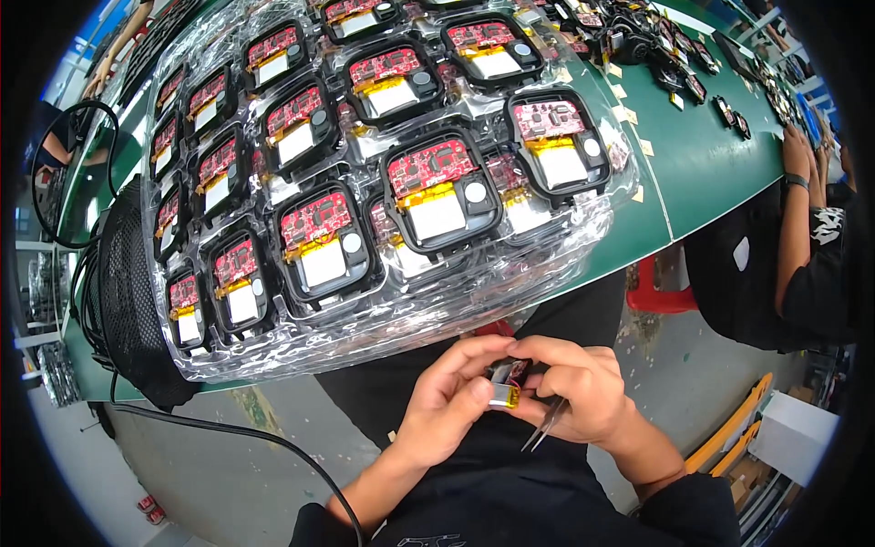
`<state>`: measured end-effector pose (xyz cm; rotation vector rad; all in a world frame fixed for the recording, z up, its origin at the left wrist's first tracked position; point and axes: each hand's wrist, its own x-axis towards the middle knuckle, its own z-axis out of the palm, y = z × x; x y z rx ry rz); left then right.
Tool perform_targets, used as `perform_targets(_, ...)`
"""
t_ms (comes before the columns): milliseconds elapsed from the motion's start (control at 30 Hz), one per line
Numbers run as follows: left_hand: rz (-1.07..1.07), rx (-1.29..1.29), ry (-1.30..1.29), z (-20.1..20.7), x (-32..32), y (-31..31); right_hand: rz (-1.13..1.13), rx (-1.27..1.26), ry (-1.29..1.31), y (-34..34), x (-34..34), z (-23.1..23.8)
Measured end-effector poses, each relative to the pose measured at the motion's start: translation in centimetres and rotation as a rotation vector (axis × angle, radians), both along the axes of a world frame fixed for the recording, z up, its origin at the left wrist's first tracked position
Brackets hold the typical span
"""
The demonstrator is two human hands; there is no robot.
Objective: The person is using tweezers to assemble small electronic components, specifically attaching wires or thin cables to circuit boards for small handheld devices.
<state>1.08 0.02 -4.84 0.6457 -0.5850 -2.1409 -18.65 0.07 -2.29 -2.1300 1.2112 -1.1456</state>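
Observation:
Above my lap, in front of the table edge, both hands meet around a small dark electronic unit with a silver battery (501,396) and yellow tape at its end. My left hand (442,401) grips the unit, its thumb pressed on the battery side. The fingers of my right hand (581,387) curl against the unit's far and right sides. Metal tweezers (543,427) stick out below that hand, tips down, tucked in its grip. Part of the unit is hidden behind my fingers.
Stacked clear plastic trays (392,333) on the green table (702,173) carry several black housings with red circuit boards and white batteries. A black mesh bag (137,292) and a black cable (246,422) lie left. Loose parts and a co-worker's arm (795,228) are at the right.

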Motion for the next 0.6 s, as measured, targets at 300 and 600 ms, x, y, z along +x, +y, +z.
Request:
perform_targets(300, 0.000, 0.107, -0.180, 1.0, -0.2, -0.5, -0.059, 0.428, -0.159, 0.1, 0.8, 1.7)
perform_targets(600, -0.036, -0.002, -0.377, 1.1, 0.2, -0.7, 0.000, 0.392, 0.128, -0.3, -0.9, 2.5)
